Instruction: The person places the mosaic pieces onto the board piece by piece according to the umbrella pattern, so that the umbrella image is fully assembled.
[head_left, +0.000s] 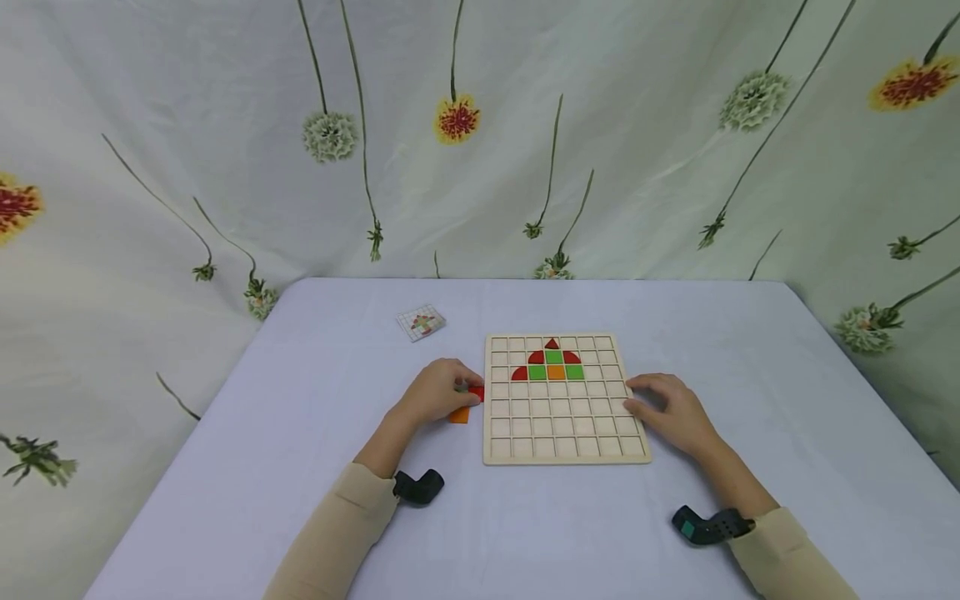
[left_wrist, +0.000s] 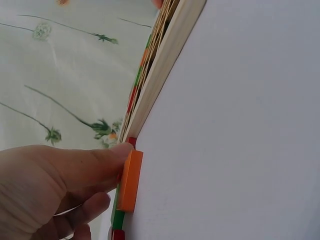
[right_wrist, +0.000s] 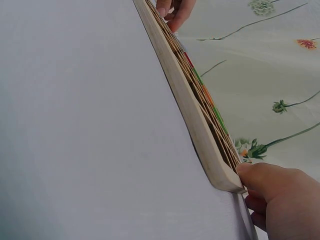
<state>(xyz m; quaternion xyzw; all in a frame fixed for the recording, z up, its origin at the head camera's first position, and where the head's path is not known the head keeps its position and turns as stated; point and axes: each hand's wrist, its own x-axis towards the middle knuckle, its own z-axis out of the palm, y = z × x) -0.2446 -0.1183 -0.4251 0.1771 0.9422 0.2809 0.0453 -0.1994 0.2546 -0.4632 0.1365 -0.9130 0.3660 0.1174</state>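
Note:
A square wooden grid board [head_left: 566, 429] lies flat, with red, green and orange pieces [head_left: 555, 356] set in its upper cells. At the board's left edge, my left hand [head_left: 438, 390] pinches a red block [head_left: 477, 392] between thumb and fingers. An orange block [left_wrist: 131, 181] stands beside that thumb in the left wrist view, with a green block [left_wrist: 118, 218] partly hidden behind it. My right hand [head_left: 673, 413] rests its thumb and a forefinger against the board's right edge, fingers spread apart. In the right wrist view its thumb touches near the board's corner.
A small card with a printed grid pattern [head_left: 422, 322] lies behind the board to the left. The table [head_left: 337, 350] has a white cover, and a flowered cloth [head_left: 525, 167] hangs behind it.

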